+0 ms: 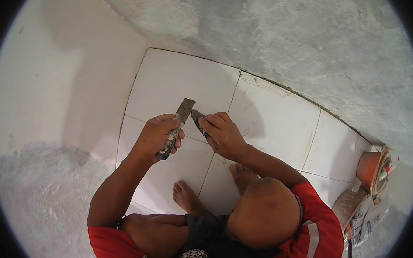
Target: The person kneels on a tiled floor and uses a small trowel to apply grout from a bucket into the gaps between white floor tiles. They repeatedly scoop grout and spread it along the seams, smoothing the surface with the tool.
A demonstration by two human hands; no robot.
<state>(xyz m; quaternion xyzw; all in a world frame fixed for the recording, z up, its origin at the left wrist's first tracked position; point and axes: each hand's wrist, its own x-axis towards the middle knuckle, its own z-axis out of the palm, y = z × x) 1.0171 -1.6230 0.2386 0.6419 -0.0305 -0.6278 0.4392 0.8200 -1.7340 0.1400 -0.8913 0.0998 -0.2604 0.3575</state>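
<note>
My left hand is closed round the caked, stained handle of a putty knife. Its short flat blade points up and away from me, coated with grey-brown paste. Just to the right, my right hand grips a dark, narrow tool with a rounded end; my fingers hide much of it, so its kind is unclear. That end sits very close to the putty knife's blade; whether they touch I cannot tell. Both tools are held above the white floor tiles.
A grey plastered wall rises beyond the tiles, and a pale wall stands at the left. Dark gaps run between the tiles. At the far right are an orange bucket, a dusty brownish container and a plastic bag. My bare feet rest on the tiles.
</note>
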